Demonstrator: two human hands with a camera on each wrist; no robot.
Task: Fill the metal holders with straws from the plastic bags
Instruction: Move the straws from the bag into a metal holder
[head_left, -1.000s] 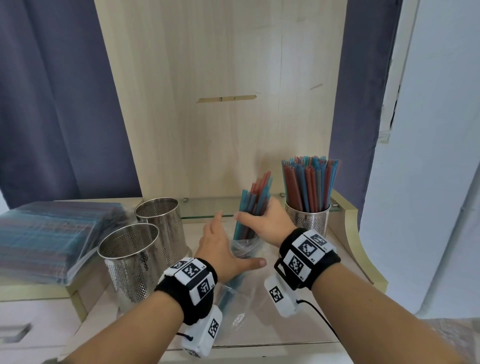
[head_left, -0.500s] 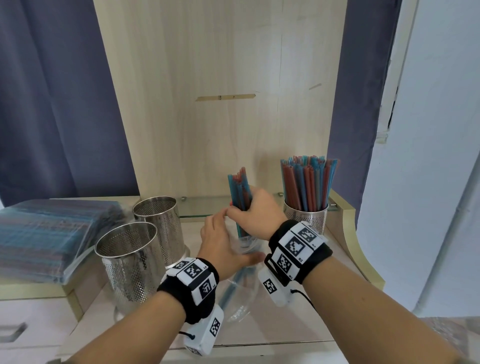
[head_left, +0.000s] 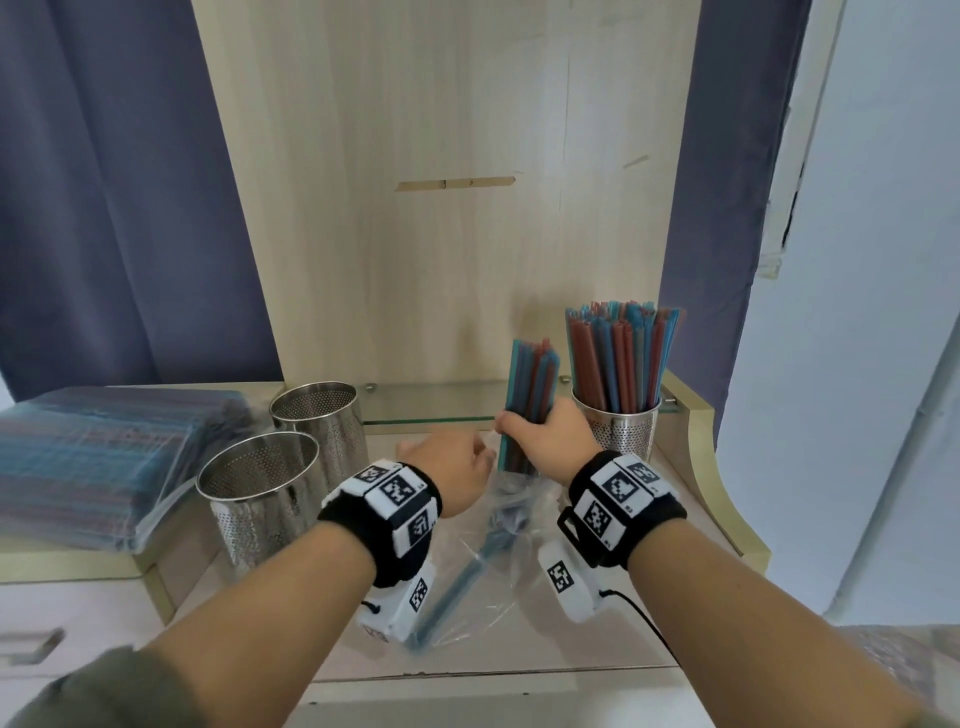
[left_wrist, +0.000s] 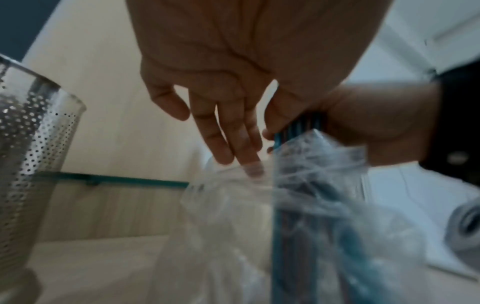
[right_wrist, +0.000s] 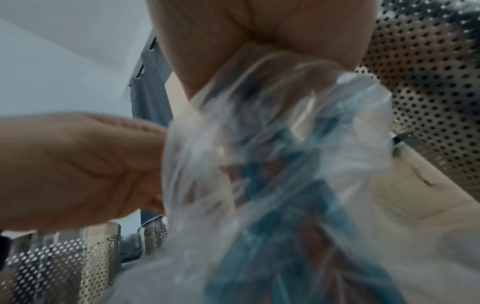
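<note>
Right hand (head_left: 545, 441) grips straw bundle (head_left: 530, 400), half out of plastic bag (head_left: 498, 525); left hand (head_left: 452, 467) fingers straight on bag. One holder (head_left: 618, 426) full, two holders (head_left: 260, 493) (head_left: 322, 421) empty.

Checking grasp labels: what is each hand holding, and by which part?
The right hand grips a bundle of straws round its middle. The left hand has straight fingers touching the plastic bag at its mouth, gripping nothing.

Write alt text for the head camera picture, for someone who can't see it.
The right hand grips a bundle of red and blue straws upright, drawing it from a clear plastic bag that the left hand touches. A full metal holder stands right; two empty holders stand left.
</note>
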